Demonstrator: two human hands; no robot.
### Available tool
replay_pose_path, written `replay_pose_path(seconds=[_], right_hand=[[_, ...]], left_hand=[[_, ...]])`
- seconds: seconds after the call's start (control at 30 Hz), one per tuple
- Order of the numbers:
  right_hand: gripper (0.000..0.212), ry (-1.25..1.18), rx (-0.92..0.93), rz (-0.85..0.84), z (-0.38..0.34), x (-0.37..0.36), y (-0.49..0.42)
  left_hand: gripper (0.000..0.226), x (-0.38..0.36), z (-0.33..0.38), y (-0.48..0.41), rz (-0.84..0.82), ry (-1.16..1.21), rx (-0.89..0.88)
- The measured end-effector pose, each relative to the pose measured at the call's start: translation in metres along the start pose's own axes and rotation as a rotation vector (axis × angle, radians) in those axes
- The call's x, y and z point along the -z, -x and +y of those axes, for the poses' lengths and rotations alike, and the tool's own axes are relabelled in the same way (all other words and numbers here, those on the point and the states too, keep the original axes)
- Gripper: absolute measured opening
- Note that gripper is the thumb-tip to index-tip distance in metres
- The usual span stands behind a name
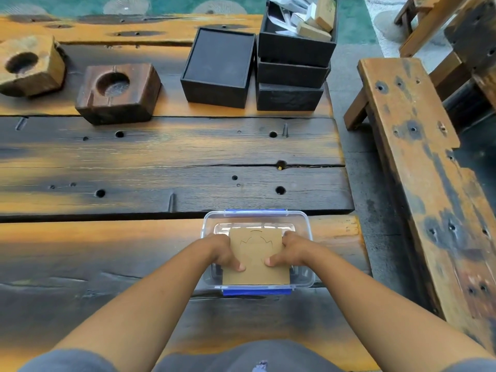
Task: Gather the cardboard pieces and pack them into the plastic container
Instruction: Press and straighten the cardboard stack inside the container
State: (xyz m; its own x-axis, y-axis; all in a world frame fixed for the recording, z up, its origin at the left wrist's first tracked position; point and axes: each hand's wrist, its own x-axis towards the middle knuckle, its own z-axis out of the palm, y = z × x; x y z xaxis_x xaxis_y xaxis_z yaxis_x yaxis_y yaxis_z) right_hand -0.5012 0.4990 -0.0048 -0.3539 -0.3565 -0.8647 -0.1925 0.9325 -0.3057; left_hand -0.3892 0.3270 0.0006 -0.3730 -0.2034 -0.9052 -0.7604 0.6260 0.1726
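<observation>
A clear plastic container [303, 232] with blue clips stands near the table's front right edge. A brown cardboard piece [256, 255], with a curved outline cut into it, lies tilted over the container's opening. My left hand [222, 252] grips the piece's left edge, thumb pressed on top. My right hand [288, 251] grips its right edge the same way. Whether other pieces lie under it is hidden.
The wooden plank table [171, 157] carries two wooden blocks with round hollows [118, 92] [29, 65] at the back left. Black boxes [218, 68] [292, 63] stand at the back centre, one stack holding wood scraps. A wooden bench [418, 162] runs along the right.
</observation>
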Motion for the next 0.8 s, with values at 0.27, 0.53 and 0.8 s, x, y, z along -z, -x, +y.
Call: replay_pose_path(seconds=[0.27, 0.53, 0.8], right_hand=[[0.078, -0.113, -0.012, -0.037, 0.0, -0.001, 0.0], [0.067, -0.263, -0.009, -0.031, 0.005, -0.005, 0.001], [0.057, -0.402, 0.007, -0.037, 0.002, -0.008, 0.001]], left_hand=[[0.081, -0.007, -0.003, -0.001, -0.034, 0.223, -0.004], [0.072, -0.014, -0.01, -0.004, -0.035, 0.408, -0.05], [0.067, -0.012, -0.013, -0.005, -0.088, 0.661, -0.044]])
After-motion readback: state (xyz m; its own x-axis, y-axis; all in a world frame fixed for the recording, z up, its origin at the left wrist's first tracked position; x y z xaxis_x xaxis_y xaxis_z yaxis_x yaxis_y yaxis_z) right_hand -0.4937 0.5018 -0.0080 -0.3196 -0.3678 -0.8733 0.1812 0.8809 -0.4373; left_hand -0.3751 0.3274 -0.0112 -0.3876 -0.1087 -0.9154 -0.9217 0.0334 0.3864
